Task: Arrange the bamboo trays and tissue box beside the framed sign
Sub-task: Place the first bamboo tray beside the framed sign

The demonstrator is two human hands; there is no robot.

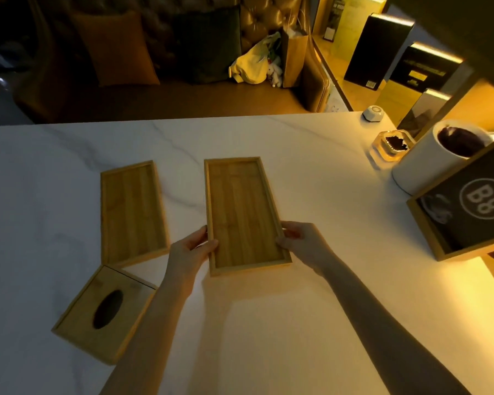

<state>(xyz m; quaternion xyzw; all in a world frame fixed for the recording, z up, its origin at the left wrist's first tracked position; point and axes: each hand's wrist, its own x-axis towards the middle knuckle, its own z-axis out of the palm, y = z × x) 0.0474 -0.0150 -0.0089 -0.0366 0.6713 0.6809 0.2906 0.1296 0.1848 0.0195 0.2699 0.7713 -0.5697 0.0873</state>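
Observation:
A long bamboo tray (241, 206) lies lengthwise in the middle of the white marble table (311, 172). My left hand (190, 252) grips its left rim near the front end, and my right hand (300, 242) grips the right rim opposite. A second bamboo tray (131, 209) lies to the left, untouched. The bamboo tissue box (106, 312) with an oval slot sits at the front left, just below that tray. The framed sign (468, 203), dark with "B8" in a circle, stands tilted at the right edge.
A white cylindrical bin (428, 158) with a dark liner stands behind the sign. Beside it are a glass ashtray (391, 146) and a small white call button (374, 112). A sofa with cushions and bags lies beyond the table's far edge; boxes fill a shelf at right.

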